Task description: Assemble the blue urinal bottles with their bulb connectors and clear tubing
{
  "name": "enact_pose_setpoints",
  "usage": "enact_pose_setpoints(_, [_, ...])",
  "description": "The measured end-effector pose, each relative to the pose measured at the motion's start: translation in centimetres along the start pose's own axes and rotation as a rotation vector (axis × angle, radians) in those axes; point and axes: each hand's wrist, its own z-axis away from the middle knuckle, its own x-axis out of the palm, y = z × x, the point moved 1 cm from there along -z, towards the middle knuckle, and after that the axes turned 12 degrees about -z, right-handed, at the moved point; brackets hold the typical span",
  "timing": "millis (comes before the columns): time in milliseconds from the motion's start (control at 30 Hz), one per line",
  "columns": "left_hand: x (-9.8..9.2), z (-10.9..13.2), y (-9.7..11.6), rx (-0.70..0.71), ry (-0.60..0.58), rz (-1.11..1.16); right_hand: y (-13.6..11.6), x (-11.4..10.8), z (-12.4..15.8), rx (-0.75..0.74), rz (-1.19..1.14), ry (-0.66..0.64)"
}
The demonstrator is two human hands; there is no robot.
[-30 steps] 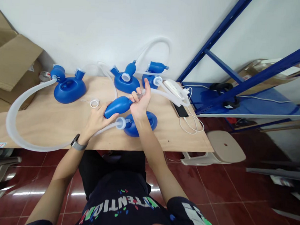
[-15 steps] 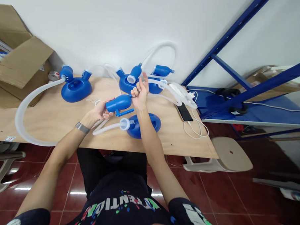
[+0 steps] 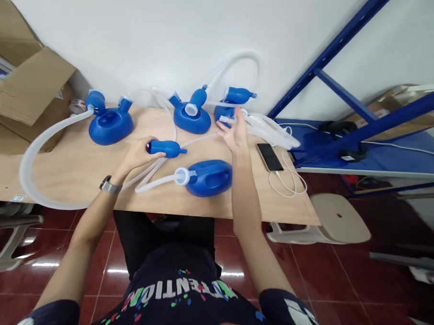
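Note:
My left hand (image 3: pixel 142 154) holds a blue plastic funnel cup (image 3: pixel 167 149) by its wide end, its narrow spout pointing right. My right hand (image 3: pixel 235 133) is stretched out with fingers apart, beside the white cap and clear tubes at the back right; whether it touches them I cannot tell. Between my forearms a blue urinal bottle (image 3: pixel 212 178) lies on its side, a white cap (image 3: pixel 182 176) and tube at its mouth. At the back stands another blue bottle (image 3: pixel 193 119) with a funnel cup (image 3: pixel 198 97) leaning on it. A third bottle (image 3: pixel 111 125) stands at the left.
Clear tubes (image 3: pixel 272 129) are bunched at the back right beside a charging phone (image 3: pixel 270 157). A long tube (image 3: pixel 28 159) loops past the table's front edge. An open cardboard box (image 3: pixel 33 87) and tape roll (image 3: pixel 77 106) sit left; blue shelving (image 3: pixel 334 110) stands right.
My right hand has left the funnel cup's spout and moved right toward the tubes. My left hand still holds the cup, now turned so its handle is out of sight.

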Motion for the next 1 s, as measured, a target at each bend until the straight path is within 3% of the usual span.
enact_pose_setpoints(100, [3.9,-1.1,0.4,0.025,-0.029,0.045,1.9,1.2,1.6,0.235,0.116,0.053])
enact_pose_setpoints(200, [7.7,-2.4,0.8,0.053,-0.097,0.111,2.4,2.2,3.3,0.404,0.238,-0.151])
enact_pose_setpoints(267, [9.7,-3.0,0.7,0.062,-0.143,0.14,1.8,2.5,4.7,0.379,0.217,-0.318])
enact_pose_setpoints(367, [11.0,-3.3,0.2,0.045,-0.177,0.173,0.0,2.8,7.2,0.182,0.192,-0.469])
enact_pose_setpoints(433, [10.4,-3.3,0.0,0.033,-0.177,0.179,-0.9,3.2,9.2,-0.001,0.252,-0.54])
enact_pose_setpoints(533, [7.1,-2.5,0.9,0.045,-0.151,0.192,-1.0,4.0,11.9,-0.205,0.384,-0.687])
enact_pose_setpoints(667, [1.3,1.1,5.5,0.195,-0.21,0.155,0.5,4.7,13.3,-0.27,0.557,-0.704])
enact_pose_setpoints(733, [0.0,3.6,8.5,0.294,-0.224,0.053,1.1,5.0,13.4,-0.283,0.661,-0.703])
enact_pose_setpoints(800, [0.3,5.7,11.0,0.344,-0.217,-0.096,1.5,5.4,13.4,-0.295,0.735,-0.711])
enact_pose_setpoints(867, [1.5,7.0,12.5,0.305,-0.206,-0.235,1.6,5.8,13.6,-0.3,0.78,-0.682])
enact_pose_setpoints(1000, [3.8,7.5,12.6,0.212,-0.165,-0.272,1.6,6.3,14.2,-0.285,0.828,-0.583])
